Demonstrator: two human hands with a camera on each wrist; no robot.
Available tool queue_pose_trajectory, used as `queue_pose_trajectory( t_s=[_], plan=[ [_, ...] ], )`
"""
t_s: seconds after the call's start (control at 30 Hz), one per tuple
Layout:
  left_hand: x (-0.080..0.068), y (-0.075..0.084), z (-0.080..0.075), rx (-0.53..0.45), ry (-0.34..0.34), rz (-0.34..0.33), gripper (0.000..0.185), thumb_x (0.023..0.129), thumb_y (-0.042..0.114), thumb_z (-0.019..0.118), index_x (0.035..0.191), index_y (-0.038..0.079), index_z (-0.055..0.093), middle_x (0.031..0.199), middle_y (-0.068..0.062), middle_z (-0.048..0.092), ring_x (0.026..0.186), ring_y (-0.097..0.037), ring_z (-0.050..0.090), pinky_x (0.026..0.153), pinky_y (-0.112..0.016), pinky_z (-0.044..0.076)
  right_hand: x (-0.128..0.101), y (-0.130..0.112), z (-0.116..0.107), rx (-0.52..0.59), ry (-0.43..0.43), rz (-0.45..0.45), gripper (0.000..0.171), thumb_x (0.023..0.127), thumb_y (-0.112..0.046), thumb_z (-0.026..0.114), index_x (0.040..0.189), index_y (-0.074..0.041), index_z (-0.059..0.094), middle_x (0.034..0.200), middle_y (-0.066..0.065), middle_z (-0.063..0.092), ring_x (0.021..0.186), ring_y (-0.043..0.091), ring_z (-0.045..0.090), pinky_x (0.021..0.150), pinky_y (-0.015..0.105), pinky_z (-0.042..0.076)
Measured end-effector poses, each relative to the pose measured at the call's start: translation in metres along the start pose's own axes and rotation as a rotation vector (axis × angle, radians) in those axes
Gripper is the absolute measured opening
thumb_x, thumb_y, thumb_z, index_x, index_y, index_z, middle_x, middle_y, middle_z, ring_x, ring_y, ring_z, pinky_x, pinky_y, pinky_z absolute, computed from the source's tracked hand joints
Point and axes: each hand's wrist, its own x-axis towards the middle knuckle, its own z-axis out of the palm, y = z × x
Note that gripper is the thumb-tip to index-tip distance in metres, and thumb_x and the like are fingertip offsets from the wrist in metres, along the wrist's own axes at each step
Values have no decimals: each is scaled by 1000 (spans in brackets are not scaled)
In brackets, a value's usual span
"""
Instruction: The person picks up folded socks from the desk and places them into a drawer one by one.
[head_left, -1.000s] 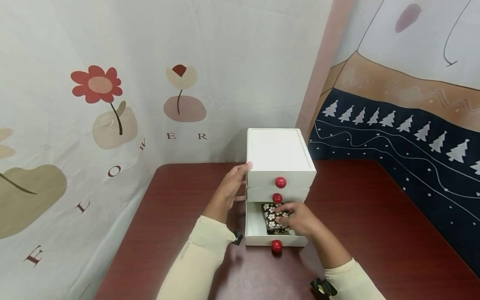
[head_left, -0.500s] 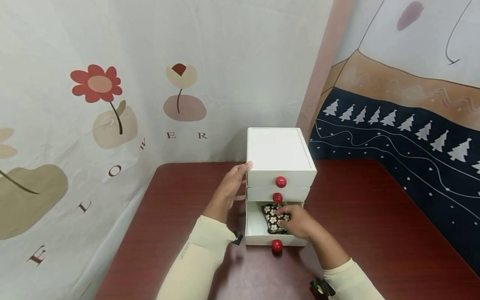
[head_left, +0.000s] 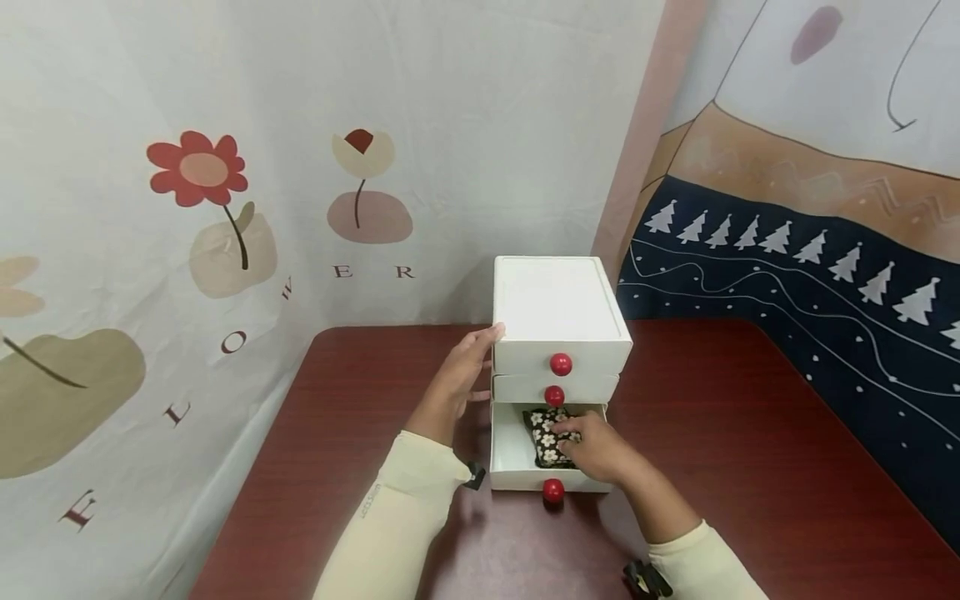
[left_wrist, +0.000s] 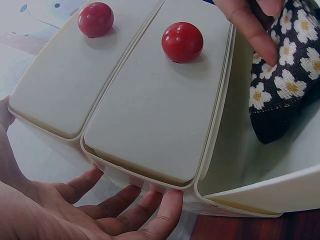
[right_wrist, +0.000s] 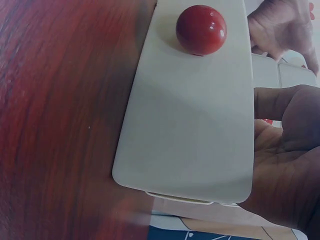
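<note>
A white drawer unit (head_left: 558, 300) with red ball knobs stands on the table, its bottom drawer (head_left: 510, 480) pulled out. Inside that drawer lies a black knitted sock (left_wrist: 287, 85) with white daisies, folded flat. My right hand (head_left: 597, 446) reaches in over the drawer's front, index finger and thumb apart and resting on the sock. In the right wrist view the drawer front (right_wrist: 187, 115) hides the sock. Along the unit's left side my left hand (head_left: 465, 367) lies with fingertips against the wall, thumb at the top front corner.
The top knob (head_left: 561, 364) and middle knob (head_left: 554, 395) sit on two closed drawers. Below them, the bottom knob (head_left: 553, 491) juts toward me over the dark red table (head_left: 360, 417). Printed cloth (head_left: 450, 125) hangs behind the table.
My right thumb and index finger have shifted slightly to the right on the sock, uncovering more of its pattern. My left hand and the drawers have stayed put.
</note>
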Motion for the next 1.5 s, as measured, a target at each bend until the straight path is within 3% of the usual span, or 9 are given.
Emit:
queue_pose_trajectory(
  t_s=[0.1, 0.2, 0.43, 0.7, 0.83, 0.97, 1.1, 1.27, 1.5],
  plan=[
    [0, -1, 0, -5, -5, -3, 80, 98, 72, 62, 160, 22, 49, 172, -13, 43, 156, -39, 47, 115, -72, 48, -3, -3, -1, 4, 15, 21, 36, 95, -1, 68, 130, 5, 76, 141, 38, 62, 130, 46, 61, 106, 55, 53],
    [0, -2, -1, -10, -5, 1, 80, 99, 71, 61, 160, 22, 49, 171, -13, 44, 156, -40, 47, 115, -71, 48, -6, -6, -1, 0, 25, 26, 36, 98, -2, 68, 133, 4, 75, 146, 43, 52, 142, 60, 50, 117, 69, 43],
    [2, -3, -1, 0, -9, 7, 80, 98, 72, 61, 160, 22, 49, 172, -12, 43, 157, -40, 47, 115, -71, 48, -18, -13, -2, -24, 88, 33, 36, 99, 2, 64, 134, -2, 75, 157, 39, 46, 148, 64, 42, 117, 76, 40],
    [2, -1, -1, 6, -9, 9, 81, 97, 73, 62, 160, 23, 49, 173, -12, 41, 155, -40, 47, 114, -72, 48, -38, -28, -2, -89, 298, 114, 13, 96, -12, 78, 106, -10, 71, 126, 20, 59, 122, 39, 51, 92, 57, 53],
    [3, 0, -2, -6, -11, 7, 81, 97, 73, 62, 160, 23, 50, 173, -12, 42, 155, -40, 47, 115, -72, 47, -44, -34, -1, -130, 319, 123, 26, 91, -21, 88, 97, -11, 65, 111, 13, 63, 106, 31, 59, 80, 47, 53],
    [4, -1, -2, -6, -12, 6, 81, 97, 73, 62, 160, 23, 49, 173, -12, 42, 156, -40, 47, 115, -72, 47, -47, -37, 2, -148, 296, 154, 33, 86, -25, 94, 91, -13, 64, 83, 6, 61, 74, 21, 56, 63, 37, 44],
    [4, -1, -2, -8, -10, 1, 82, 97, 73, 62, 161, 23, 49, 173, -12, 41, 156, -40, 46, 115, -72, 48, -49, -39, 8, -205, 208, 230, 36, 86, -33, 94, 75, -16, 64, 65, -2, 55, 60, 17, 51, 55, 35, 38],
    [4, -1, -1, -4, -9, -2, 82, 97, 73, 61, 161, 23, 49, 173, -12, 41, 155, -40, 47, 114, -71, 49, -48, -42, 17, -338, 117, 280, 50, 85, -44, 92, 58, -18, 60, 63, -2, 59, 60, 18, 55, 55, 40, 42],
    [4, -1, -1, -2, -8, -3, 82, 97, 73, 62, 161, 23, 48, 173, -12, 41, 154, -40, 47, 114, -71, 49, -46, -43, 30, -444, 60, 312, 55, 85, -47, 93, 59, -18, 55, 70, 3, 60, 64, 21, 55, 60, 44, 48]
  ],
)
